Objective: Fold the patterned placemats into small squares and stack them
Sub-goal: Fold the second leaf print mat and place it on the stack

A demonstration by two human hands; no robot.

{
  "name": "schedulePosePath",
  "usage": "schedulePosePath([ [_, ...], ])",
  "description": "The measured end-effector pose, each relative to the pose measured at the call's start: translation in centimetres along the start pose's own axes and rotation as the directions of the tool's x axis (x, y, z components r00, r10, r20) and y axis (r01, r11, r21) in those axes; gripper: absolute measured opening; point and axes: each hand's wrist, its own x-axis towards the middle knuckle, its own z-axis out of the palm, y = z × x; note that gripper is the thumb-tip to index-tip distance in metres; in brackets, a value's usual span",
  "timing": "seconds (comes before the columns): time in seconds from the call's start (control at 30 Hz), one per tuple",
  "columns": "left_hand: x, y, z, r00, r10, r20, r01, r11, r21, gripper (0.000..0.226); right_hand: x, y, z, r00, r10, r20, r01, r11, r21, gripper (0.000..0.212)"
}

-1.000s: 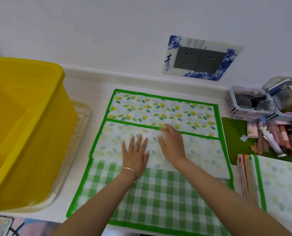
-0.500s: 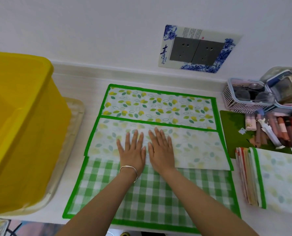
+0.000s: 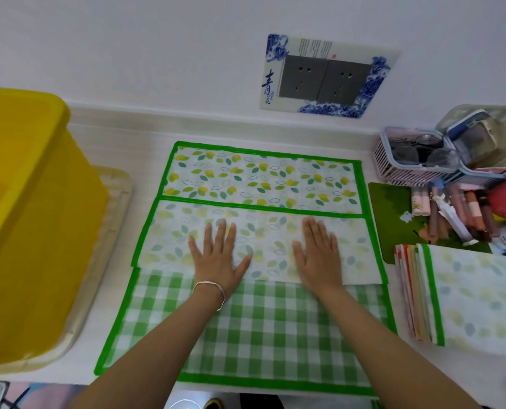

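You already have a small stack of folded placemats [image 3: 476,293] at your right, but the green-bordered leaf-print placemat [image 3: 260,178] in front of you shows only a first fold. The green checked placemat [image 3: 275,335] beneath it lies unfolded. Your left hand [image 3: 216,261] and right hand [image 3: 319,255] grasp nothing: both press flat, fingers straight, on the pale turned-over flap [image 3: 263,231], set apart from each other.

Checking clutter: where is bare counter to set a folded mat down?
Bare: the strip between placemat and wall, and the strip between placemat and the tray under the yellow bin. Crowded on the right: folded stack, cosmetics, baskets.
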Motion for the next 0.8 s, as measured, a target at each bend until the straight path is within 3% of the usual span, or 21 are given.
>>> schedulePosePath([
  [0.23, 0.0, 0.0, -0.1, 1.0, -0.007, 0.001, 0.007, 1.0, 0.026, 0.082, -1.3, 7.0, -1.8, 0.988, 0.154, -0.02, -0.154, 0.988, -0.001, 0.072],
  [0.47, -0.1, 0.0, -0.1, 1.0, -0.002, -0.001, 0.002, 1.0, 0.025, 0.084, -1.2, 5.3, -2.5, 0.973, 0.231, 0.016, -0.232, 0.972, 0.029, 0.069],
  [0.67, -0.1, 0.1, -0.1, 1.0, -0.002, -0.008, 0.002, 1.0, 0.018, 0.093, 0.4, -6.3, -1.4, 1.0, 0.025, 0.003, -0.025, 0.981, 0.193, 0.061],
  [0.8, -0.2, 0.1, -0.2, 1.0, -0.004, -0.005, 0.004, 1.0, 0.001, 0.086, 0.4, -9.2, 1.2, 0.999, -0.032, 0.026, 0.028, 0.99, 0.14, 0.06],
])
